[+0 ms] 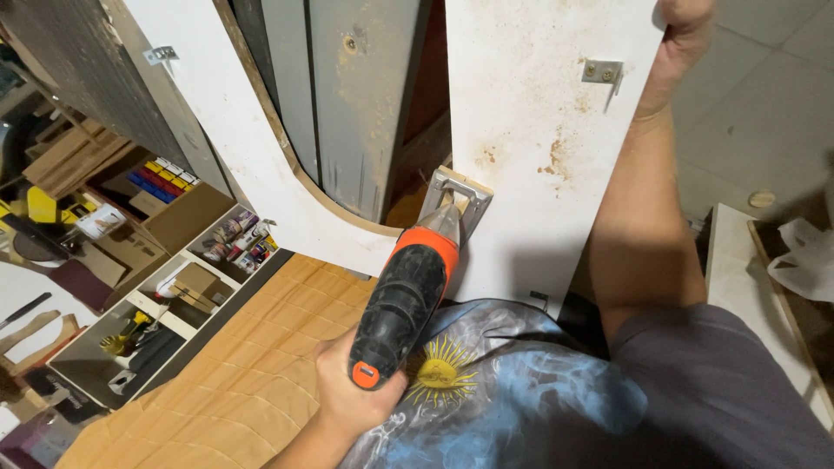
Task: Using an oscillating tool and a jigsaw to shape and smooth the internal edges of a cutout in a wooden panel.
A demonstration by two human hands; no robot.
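- The left hand [352, 391] is clamped round a black-and-orange cordless drill [404, 300], whose nose presses into a metal corner bracket [458, 198].
- That bracket sits at the lower edge of an upright white panel [530, 130], where it meets a curved white panel [261, 174].
- The right hand [682, 39] is closed over the upright panel's top edge, steadying it.
- A small bracket [603, 71] higher up already has two screws seated.
- The corner bracket looks part-fastened; whether its screws are home I cannot tell, since the drill hides them.
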